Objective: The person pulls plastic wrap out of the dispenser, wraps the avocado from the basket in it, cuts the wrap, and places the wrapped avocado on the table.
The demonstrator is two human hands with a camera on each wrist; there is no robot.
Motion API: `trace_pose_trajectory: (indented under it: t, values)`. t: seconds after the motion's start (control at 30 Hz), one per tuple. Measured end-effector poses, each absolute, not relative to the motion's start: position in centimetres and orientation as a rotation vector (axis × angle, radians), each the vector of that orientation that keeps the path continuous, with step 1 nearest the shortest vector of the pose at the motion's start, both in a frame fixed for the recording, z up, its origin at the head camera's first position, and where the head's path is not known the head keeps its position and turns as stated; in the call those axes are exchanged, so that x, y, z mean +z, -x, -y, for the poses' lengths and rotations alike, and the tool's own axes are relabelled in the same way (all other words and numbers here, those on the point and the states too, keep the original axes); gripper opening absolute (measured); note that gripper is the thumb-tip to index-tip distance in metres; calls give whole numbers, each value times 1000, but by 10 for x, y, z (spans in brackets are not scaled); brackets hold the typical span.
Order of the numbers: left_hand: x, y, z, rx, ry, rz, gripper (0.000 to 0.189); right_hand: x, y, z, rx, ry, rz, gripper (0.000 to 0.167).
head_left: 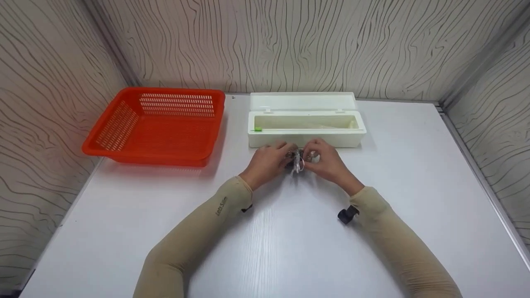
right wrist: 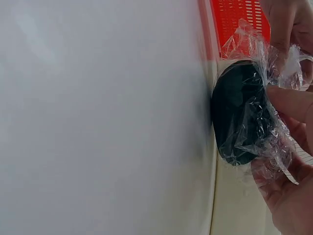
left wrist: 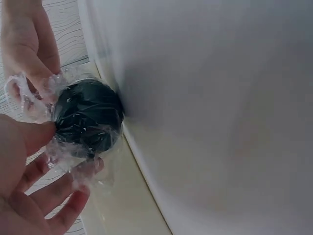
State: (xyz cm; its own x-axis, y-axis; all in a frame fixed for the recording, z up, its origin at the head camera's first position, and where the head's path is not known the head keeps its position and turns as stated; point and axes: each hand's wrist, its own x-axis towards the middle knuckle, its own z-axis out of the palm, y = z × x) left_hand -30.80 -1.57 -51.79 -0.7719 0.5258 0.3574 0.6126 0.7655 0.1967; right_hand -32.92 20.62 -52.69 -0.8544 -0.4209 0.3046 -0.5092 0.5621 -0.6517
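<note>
A dark, rounded object [left wrist: 88, 117] wrapped in crinkled clear plastic film [right wrist: 274, 142] is between both hands, low over the table. What it is cannot be told through the film. My left hand [head_left: 269, 163] grips its left side, the thumb on the bunched film and the fingers curled beneath. From the other side my right hand [head_left: 325, 163] pinches gathered film, thumb and fingers bent round the edge. A thin white loop hangs from the film beside the right fingers. Right behind the hands stands a long white box [head_left: 306, 140] with its lid [head_left: 302, 101] raised.
A green slider [head_left: 258, 128] sits on the box's front rim, at its left end. To the left is a red-orange plastic basket [head_left: 161, 159] with slotted walls. Wood-patterned panels [head_left: 290, 45] close off the back and sides of the white table [head_left: 265, 248].
</note>
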Motion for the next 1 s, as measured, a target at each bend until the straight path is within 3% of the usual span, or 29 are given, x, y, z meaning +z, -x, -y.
trace_pose_trajectory:
  t: [0.23, 0.43, 0.57, 0.73, 1.0]
  values:
    - [-514, 311, 15, -468, 958, 2598, 24, -526, 331, -209, 1132, -820, 2651, 48]
    - [-513, 309, 19, -458, 1052, 2617, 41, -526, 330, -212, 1092, -812, 2686, 46]
    - [-510, 307, 22, -470, 1070, 2650, 24, -524, 331, -212, 1112, -797, 2708, 46]
    - [-513, 306, 19, -518, 987, 2621, 34, -524, 332, -213, 1112, -796, 2718, 45]
    - [-516, 310, 13, -569, 954, 2603, 21, -524, 334, -215, 1107, -794, 2722, 46]
